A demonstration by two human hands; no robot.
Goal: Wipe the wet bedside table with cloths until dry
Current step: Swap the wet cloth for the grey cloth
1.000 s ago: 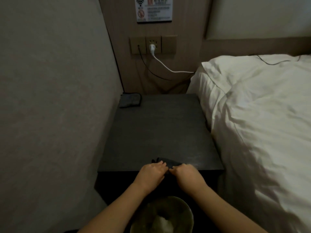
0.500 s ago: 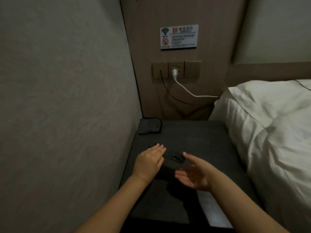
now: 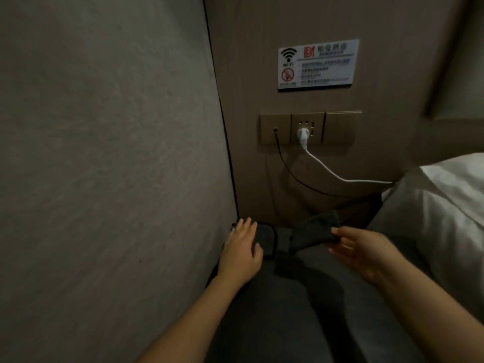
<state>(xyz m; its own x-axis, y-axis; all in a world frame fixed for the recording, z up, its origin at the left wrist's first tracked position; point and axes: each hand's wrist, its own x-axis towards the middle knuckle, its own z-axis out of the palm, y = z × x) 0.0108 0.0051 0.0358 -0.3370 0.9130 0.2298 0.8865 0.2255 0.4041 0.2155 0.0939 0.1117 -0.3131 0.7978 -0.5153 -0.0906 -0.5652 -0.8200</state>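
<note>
Head view looks down along both my bare forearms to the dark, matte bedside table point(image 3: 264, 323), squeezed between a grey textured wall on my left and a white-sheeted bed point(image 3: 445, 210) on my right. My left hand point(image 3: 242, 251) lies palm down with the fingers spread and flat, gripping nothing, its fingertips near the table's back left corner; it rests on or just over a folded dark grey cloth with a stitched border point(image 3: 265, 241), and I cannot tell from this angle whether the palm presses it or only covers its edge. My right hand point(image 3: 366, 251) is turned palm inward, thumb and fingers pinched on the near end of a second dark grey cloth point(image 3: 317, 230), which hangs lifted and crumpled off the tabletop, its far end reaching toward the back wall. The two cloths sit close but apart, a strip of tabletop showing between them. In the dim light I cannot make out which parts of the surface are wet. On the brown back panel above the table a brass-coloured socket plate point(image 3: 310, 128) holds a white plug with a white cable point(image 3: 337, 175) trailing to the bed, a thin black cable point(image 3: 288, 171) sagging beside it, and a white notice sign with a wifi symbol point(image 3: 318, 64) higher up.
</note>
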